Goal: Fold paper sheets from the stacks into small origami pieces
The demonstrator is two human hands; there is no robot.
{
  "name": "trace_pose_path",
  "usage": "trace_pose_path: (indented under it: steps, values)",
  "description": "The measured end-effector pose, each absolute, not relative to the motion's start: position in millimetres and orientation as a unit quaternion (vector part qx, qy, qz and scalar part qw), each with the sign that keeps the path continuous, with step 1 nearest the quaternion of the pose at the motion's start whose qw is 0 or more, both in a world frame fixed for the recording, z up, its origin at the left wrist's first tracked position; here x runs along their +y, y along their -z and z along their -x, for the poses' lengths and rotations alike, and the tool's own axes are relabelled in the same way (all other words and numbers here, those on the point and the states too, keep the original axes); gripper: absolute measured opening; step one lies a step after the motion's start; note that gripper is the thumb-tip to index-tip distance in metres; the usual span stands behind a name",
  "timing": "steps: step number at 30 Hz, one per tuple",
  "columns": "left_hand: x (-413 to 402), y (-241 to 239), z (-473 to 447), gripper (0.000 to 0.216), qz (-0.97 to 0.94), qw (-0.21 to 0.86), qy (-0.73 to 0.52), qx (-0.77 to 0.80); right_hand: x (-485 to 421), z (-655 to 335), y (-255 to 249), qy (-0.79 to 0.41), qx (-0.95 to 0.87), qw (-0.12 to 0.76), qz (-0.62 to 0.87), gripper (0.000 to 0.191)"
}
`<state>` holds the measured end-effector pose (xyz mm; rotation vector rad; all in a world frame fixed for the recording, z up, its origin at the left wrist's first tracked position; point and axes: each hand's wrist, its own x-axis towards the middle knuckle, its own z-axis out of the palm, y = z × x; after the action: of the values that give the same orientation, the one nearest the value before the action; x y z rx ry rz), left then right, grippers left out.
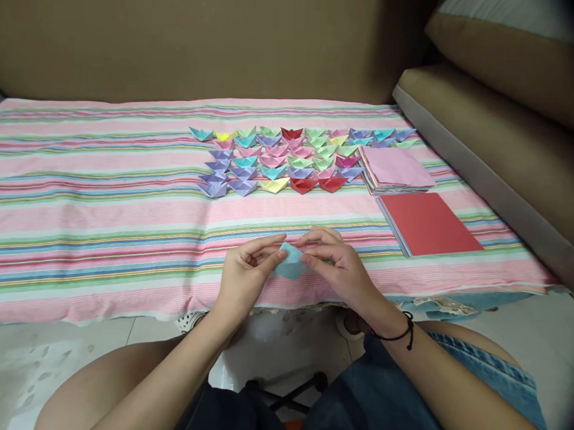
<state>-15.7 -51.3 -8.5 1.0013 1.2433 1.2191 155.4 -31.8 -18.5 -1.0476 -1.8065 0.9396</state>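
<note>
A small folded piece of light blue paper (291,263) is pinched between both my hands just above the near edge of a striped cloth (103,202). My left hand (244,277) grips its left side with thumb and fingers closed. My right hand (339,267) grips its right side the same way; a black band circles that wrist. Farther back on the cloth, several folded paper boats (289,157) in purple, pink, green, red, yellow and blue lie in rows.
Two stacks of square paper lie to the right: one topped pink (396,168), one topped red (428,223). Brown cushions (506,135) rise at the right and a brown backrest behind. My knees and white floor tiles (37,363) fill the foreground.
</note>
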Motion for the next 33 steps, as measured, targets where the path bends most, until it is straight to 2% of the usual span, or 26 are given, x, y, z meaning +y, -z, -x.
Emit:
trace_pose_path:
  steps: [4, 12, 20, 27, 33]
  values:
    - [-51.8, 5.9, 16.2, 0.047, -0.424, 0.548, -0.501, 0.519, -33.0, -154.3, 18.5, -0.335, -0.730, 0.409, 0.434, 0.010]
    - [-55.5, 5.5, 12.3, 0.052, -0.448, 0.557, -0.477, 0.511, -34.9, -152.3, 17.2, -0.326, -0.755, 0.390, 0.414, 0.015]
    - [-55.7, 7.1, 12.7, 0.044, -0.467, 0.563, -0.468, 0.496, -35.7, -151.1, 19.4, -0.338, -0.753, 0.393, 0.405, 0.018]
    - [-54.4, 7.0, 8.8, 0.051, -0.432, 0.589, -0.484, 0.483, -34.7, -151.8, 18.0, -0.401, -0.679, 0.424, 0.446, 0.010]
    - [-54.9, 5.5, 11.7, 0.045, -0.438, 0.584, -0.470, 0.497, -35.3, -151.9, 19.1, -0.418, -0.669, 0.432, 0.437, 0.010]
